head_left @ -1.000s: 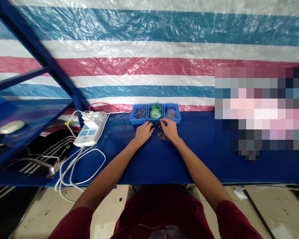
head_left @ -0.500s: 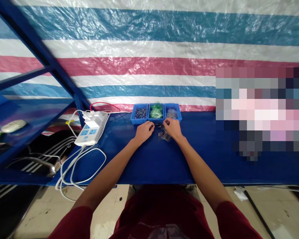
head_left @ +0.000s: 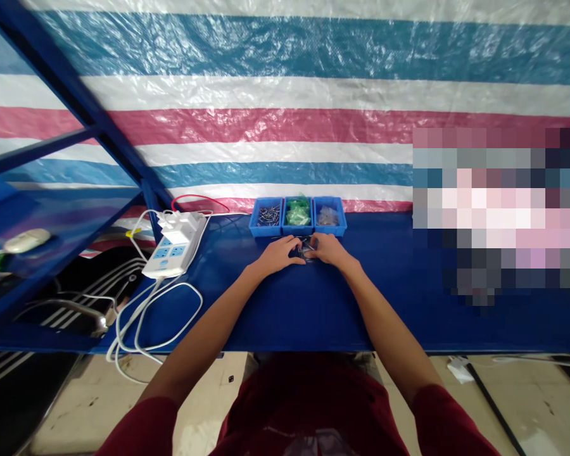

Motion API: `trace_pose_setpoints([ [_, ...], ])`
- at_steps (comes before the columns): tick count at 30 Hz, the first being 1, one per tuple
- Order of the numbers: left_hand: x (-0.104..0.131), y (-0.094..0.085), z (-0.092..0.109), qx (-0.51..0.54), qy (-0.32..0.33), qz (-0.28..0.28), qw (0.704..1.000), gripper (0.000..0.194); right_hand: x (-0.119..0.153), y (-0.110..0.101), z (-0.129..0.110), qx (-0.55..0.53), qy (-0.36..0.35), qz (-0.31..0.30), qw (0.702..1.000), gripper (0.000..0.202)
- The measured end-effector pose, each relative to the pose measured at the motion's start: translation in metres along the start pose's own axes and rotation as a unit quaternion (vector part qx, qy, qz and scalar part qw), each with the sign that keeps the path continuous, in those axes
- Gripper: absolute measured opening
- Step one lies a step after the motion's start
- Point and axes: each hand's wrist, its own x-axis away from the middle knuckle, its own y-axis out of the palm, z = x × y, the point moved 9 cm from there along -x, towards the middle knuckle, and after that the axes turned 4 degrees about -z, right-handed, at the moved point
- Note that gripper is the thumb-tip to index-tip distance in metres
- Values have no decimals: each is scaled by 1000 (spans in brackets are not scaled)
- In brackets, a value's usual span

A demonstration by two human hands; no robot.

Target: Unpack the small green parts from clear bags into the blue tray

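Observation:
My left hand (head_left: 284, 253) rests on the blue table just in front of the bins, its thumb and fingers apart in a curve beside a small pile of clear bags and metal pieces (head_left: 308, 249). From the other side, my right hand (head_left: 327, 249) touches the pile with its fingers bent together; what it grips is too small to make out. Behind the hands stand three blue bins in a row: the left bin holds metal screws (head_left: 268, 216), the middle one green plastic bags (head_left: 298, 212), the right one clear bags (head_left: 327, 216).
A white power strip (head_left: 175, 252) with plugs and looped white cables (head_left: 159, 316) lies on the left of the blue table (head_left: 304, 310). A blue metal frame (head_left: 76, 88) stands at the left. A striped sheet (head_left: 275, 126) hangs behind. The right side is pixelated.
Both hands have come closer around the small pile and now cover much of it. My left hand's fingers have spread; my right hand has moved slightly toward me, away from the right bin.

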Motion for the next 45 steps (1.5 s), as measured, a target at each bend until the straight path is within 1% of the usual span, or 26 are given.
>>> trace_pose_setpoints([
  [1, -1, -1, -4, 1, -3, 6, 1000, 38, -3, 0, -1, 16, 7, 36, 999, 25],
  [3, -1, -3, -10, 6, -6, 16, 1000, 32, -7, 3, -3, 24, 21, 76, 997, 21],
  [6, -1, -7, -19, 17, -8, 28, 999, 27, -10, 6, -8, 2, 5, 109, 994, 11],
  [8, 0, -11, -23, 25, -7, 34, 999, 25, -9, 4, -9, -20, -6, 127, 992, 4],
  [10, 1, -15, -24, 31, -10, 44, 999, 26, -6, -1, -9, -45, -15, 144, 988, 4],
  [13, 4, -23, -24, 54, -19, 88, 994, 30, -1, -12, -12, -90, -37, 173, 980, 6],
  [15, 5, -28, -21, 90, -20, 125, 988, 34, 3, -20, -15, -130, -63, 195, 970, 7],
  [17, 5, -30, -18, 136, -12, 149, 979, 35, 7, -26, -20, -177, -93, 212, 956, 9],
  [21, 4, -30, -17, 228, -14, 158, 961, 34, 12, -31, -23, -253, -130, 229, 931, 17],
  [26, 7, -38, -19, 337, -35, 163, 927, 33, 10, -26, -26, -283, -161, 201, 924, 23],
  [30, 6, -39, -20, 375, -57, 159, 912, 35, 10, -26, -29, -271, -170, 203, 925, 24],
  [34, 5, -37, -28, 419, -74, 176, 888, 34, 13, -26, -32, -227, -170, 213, 935, 25],
  [37, 5, -32, -36, 489, -90, 193, 846, 32, 20, -26, -39, -171, -212, 229, 935, 37],
  [38, 5, -29, -37, 513, -96, 195, 830, 33, 22, -26, -42, -151, -227, 235, 933, 37],
  [40, 4, -25, -39, 548, -104, 193, 807, 45, 24, -25, -44, -122, -240, 246, 931, 32],
  [42, 4, -24, -37, 561, -103, 188, 799, 52, 24, -25, -45, -109, -239, 252, 931, 26],
  [44, 3, -26, -34, 558, -90, 189, 803, 45, 24, -25, -45, -113, -236, 253, 931, 24],
  [45, 3, -28, -33, 550, -81, 190, 809, 42, 23, -26, -45, -122, -232, 252, 932, 24],
])
